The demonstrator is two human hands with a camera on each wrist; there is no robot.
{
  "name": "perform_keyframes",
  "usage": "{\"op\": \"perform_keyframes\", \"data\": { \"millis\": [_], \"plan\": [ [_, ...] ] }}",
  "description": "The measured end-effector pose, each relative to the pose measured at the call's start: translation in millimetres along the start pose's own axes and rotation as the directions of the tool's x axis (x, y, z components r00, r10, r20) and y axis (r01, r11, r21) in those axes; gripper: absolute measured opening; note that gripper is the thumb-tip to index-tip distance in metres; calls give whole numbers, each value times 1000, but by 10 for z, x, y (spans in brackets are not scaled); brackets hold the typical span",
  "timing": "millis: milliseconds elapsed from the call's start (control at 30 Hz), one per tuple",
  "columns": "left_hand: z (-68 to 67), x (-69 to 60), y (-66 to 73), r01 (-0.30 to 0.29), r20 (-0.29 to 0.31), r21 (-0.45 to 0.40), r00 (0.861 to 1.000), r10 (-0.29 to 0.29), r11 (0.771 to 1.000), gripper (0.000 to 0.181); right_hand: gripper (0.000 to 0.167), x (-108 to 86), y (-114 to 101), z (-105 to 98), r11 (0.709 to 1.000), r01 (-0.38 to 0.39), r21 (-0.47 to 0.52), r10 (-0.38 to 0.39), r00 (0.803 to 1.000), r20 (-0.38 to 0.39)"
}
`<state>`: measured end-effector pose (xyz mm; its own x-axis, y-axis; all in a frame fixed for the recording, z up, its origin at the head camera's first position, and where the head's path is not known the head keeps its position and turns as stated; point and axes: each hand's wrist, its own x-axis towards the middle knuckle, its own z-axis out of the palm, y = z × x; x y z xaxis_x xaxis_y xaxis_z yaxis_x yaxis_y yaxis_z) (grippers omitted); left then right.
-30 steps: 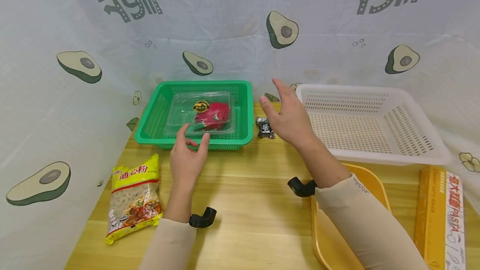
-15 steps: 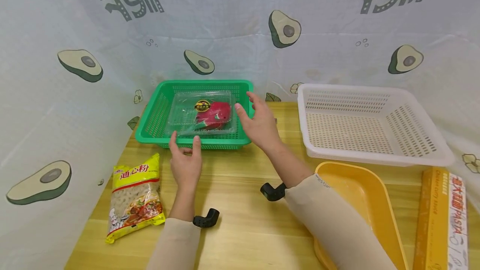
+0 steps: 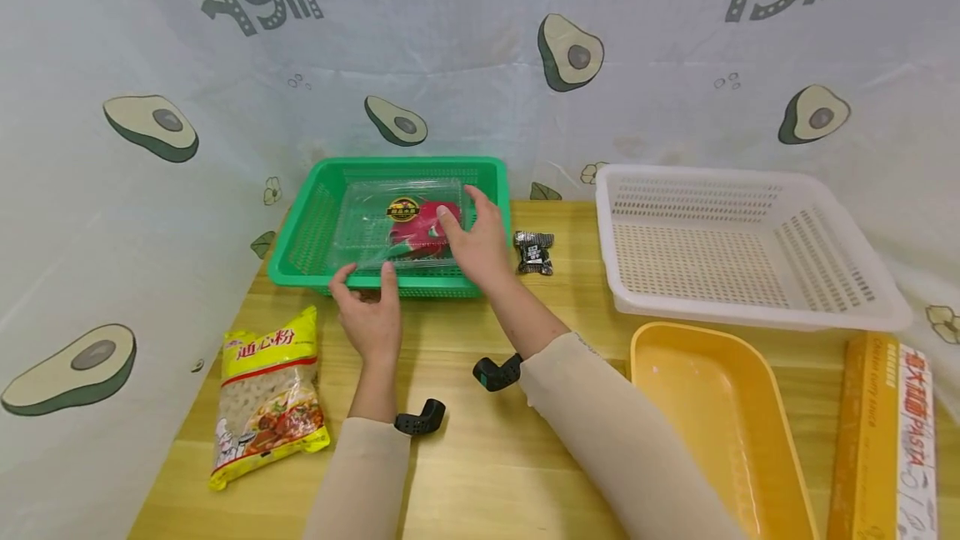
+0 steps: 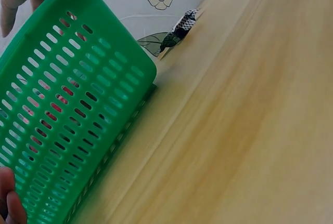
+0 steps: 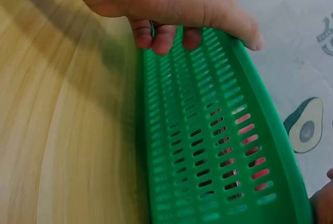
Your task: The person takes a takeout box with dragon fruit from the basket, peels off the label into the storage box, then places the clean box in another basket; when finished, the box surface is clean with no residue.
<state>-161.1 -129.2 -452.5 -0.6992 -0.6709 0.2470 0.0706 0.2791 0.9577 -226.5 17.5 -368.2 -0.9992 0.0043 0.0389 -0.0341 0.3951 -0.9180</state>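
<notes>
Grips wide, left hand (image 3: 371, 313) and right hand (image 3: 480, 244) reach near a clear box (image 3: 384, 226), best held lightly by opposite edges.

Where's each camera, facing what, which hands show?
Head: worn there, forward and down at the green basket; left hand, right hand, sleeves.
Left wrist: on that wrist, facing the basket's near wall; both hands' fingers at left.
Right wrist: on that wrist, same wall; left hand top, right hand bottom.
Wrist views share that wall.

We are seeing a macaroni bag (image 3: 270, 398) lying left on the table (image 3: 465, 473), a black packet (image 3: 534, 255) near a white basket (image 3: 750, 317), and a yellow tray (image 3: 705, 390) beside a pasta box (image 3: 885, 440).
</notes>
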Motion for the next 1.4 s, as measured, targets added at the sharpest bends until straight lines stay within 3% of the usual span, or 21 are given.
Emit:
{"op": "perform_keyframes", "data": {
  "millis": [300, 533, 700, 1133, 1400],
  "plan": [
    [47, -5, -23, -51, -10, -53, 999, 51, 997, 52, 70, 184, 61, 31, 986, -106, 132, 96, 992, 82],
    [46, 3, -30, -53, -9, -66, 999, 53, 996, 52, 71, 270, 91, 58, 952, -222, 212, 185, 966, 180],
    [25, -6, -33, -38, -8, -54, 999, 38, 998, 53, 70, 288, 97, 87, 949, -250, 192, 205, 953, 224],
    [-4, 4, -35, -35, -1, -50, 999, 35, 998, 52, 66, 295, 92, 154, 949, -287, 129, 248, 935, 254],
    [-6, -4, -10, -13, -6, -20, 1000, 13, 1000, 52, 65, 288, 85, 165, 951, -286, 115, 250, 935, 250]
  ]
}}
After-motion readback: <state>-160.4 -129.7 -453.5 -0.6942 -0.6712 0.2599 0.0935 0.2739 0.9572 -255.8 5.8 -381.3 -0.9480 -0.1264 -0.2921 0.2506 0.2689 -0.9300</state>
